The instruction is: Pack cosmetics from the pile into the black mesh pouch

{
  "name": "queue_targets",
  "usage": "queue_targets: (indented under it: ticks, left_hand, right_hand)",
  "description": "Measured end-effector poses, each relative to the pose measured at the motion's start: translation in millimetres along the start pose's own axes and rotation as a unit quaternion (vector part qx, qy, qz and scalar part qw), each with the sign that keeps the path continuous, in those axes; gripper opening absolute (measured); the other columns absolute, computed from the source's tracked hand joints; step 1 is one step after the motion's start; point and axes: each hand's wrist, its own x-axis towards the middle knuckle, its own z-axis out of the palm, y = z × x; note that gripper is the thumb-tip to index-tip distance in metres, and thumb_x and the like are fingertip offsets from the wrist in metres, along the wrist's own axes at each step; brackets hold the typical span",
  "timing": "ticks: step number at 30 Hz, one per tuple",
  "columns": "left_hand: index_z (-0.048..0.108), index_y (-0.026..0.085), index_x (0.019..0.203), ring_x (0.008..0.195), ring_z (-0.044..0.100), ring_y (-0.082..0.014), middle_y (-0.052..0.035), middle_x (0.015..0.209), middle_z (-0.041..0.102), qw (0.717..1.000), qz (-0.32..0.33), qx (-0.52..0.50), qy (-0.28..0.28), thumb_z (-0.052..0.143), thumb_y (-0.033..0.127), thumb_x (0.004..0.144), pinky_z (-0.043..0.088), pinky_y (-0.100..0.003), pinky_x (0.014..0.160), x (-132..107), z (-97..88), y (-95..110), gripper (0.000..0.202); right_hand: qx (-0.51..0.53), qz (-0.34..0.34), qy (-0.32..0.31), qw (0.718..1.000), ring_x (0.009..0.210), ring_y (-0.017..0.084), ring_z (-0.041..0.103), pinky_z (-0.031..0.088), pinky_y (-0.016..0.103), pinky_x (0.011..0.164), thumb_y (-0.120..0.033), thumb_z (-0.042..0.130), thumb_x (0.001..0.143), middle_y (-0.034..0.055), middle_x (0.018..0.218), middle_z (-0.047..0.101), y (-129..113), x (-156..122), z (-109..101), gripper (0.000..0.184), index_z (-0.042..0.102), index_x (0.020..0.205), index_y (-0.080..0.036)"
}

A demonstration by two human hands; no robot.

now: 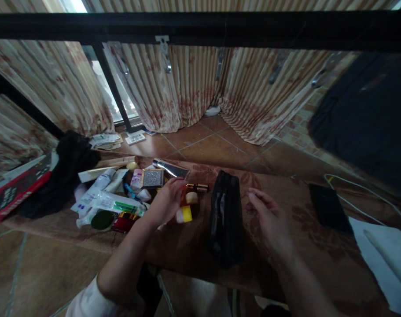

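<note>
A black zipped pouch (225, 218) lies on the brown patterned table (200, 251) between my two hands. My left hand (167, 200) reaches over a heap of cosmetics, fingers spread and holding nothing, close to a small yellow-capped bottle (183, 214) and a dark tube with a gold band (197, 188). My right hand (264, 213) hovers just right of the pouch, fingers loosely curled with nothing visible in them. In the heap lie a glittery square compact (152, 178), a silver tube (170, 167), white tubes (103, 200) and a green round lid (102, 220).
A black phone (329, 208) with a white cable (358, 187) lies at the right, next to white paper (385, 255). Black cloth (66, 169) and a red book (12, 193) sit at the left. Curtains (187, 88) and a black bar (200, 28) stand beyond.
</note>
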Motion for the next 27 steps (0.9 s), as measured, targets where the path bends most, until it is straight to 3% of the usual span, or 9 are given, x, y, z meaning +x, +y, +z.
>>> queue_targets:
  ticks: [2,4,9,12,18,22,27]
  left_hand:
    - [0.065,0.018,0.104,0.105,0.064,-0.02,-0.0087,0.113,0.066,1.0,-0.002,-0.007,0.014,0.039,0.008,0.087,0.05,-0.037,0.097,0,-11.7,-5,0.032]
    - [0.064,0.019,0.105,0.102,0.064,-0.0204,-0.0073,0.11,0.067,1.0,0.008,-0.003,-0.005,0.044,0.01,0.085,0.051,-0.037,0.095,-3,-18.7,-6,0.03]
    - [0.061,0.018,0.114,0.105,0.061,-0.0238,-0.0068,0.111,0.067,0.982,0.061,0.052,-0.169,0.064,0.02,0.075,0.049,-0.038,0.095,-16,-15.0,9,0.039]
    - [0.063,0.015,0.108,0.103,0.06,-0.0266,-0.0098,0.107,0.066,0.963,0.078,0.13,-0.221,0.067,0.022,0.071,0.047,-0.041,0.097,-20,-4.2,17,0.037]
    - [0.062,0.016,0.1,0.1,0.058,-0.0287,-0.0109,0.103,0.065,0.952,0.064,0.221,-0.2,0.061,0.018,0.07,0.046,-0.043,0.095,-24,10.0,20,0.03]
    - [0.06,0.017,0.104,0.1,0.061,-0.0268,-0.0095,0.105,0.065,0.957,0.047,0.19,-0.213,0.06,0.018,0.07,0.047,-0.039,0.094,-21,1.6,18,0.034]
    - [0.055,0.019,0.12,0.109,0.06,-0.0263,-0.0096,0.119,0.062,0.975,0.006,0.137,-0.177,0.058,0.016,0.072,0.048,-0.038,0.096,-21,-12.9,11,0.048]
  right_hand:
    - [-0.014,-0.005,-0.006,1.0,0.069,0.014,0.058,0.049,0.03,0.067,-0.049,0.077,0.065,0.0033,0.089,0.07,1,0,1,0.044,0.073,0.098,-0.02]
    - [-0.03,-0.01,-0.009,0.999,0.071,0.016,0.06,0.049,0.031,0.068,-0.05,0.076,0.066,0.0033,0.086,0.071,3,0,2,0.044,0.073,0.099,-0.021]
    - [-0.046,-0.01,-0.029,0.998,0.088,0.021,0.067,0.051,0.035,0.08,-0.048,0.075,0.068,0.0051,0.098,0.074,8,1,3,0.04,0.073,0.099,-0.022]
    - [-0.054,-0.011,-0.044,0.998,0.091,0.023,0.068,0.051,0.038,0.085,-0.048,0.074,0.07,0.0053,0.099,0.074,11,2,3,0.04,0.073,0.1,-0.022]
    - [-0.065,-0.014,-0.069,0.995,0.094,0.024,0.068,0.051,0.039,0.089,-0.05,0.072,0.073,0.0053,0.101,0.074,19,5,1,0.038,0.073,0.101,-0.023]
    - [-0.074,-0.003,-0.062,0.995,0.093,0.024,0.069,0.051,0.038,0.088,-0.05,0.072,0.073,0.0048,0.098,0.075,19,5,1,0.037,0.073,0.099,-0.023]
    - [-0.07,0.007,-0.062,0.996,0.093,0.023,0.069,0.051,0.037,0.088,-0.05,0.074,0.071,0.0043,0.096,0.075,15,3,2,0.037,0.073,0.096,-0.023]
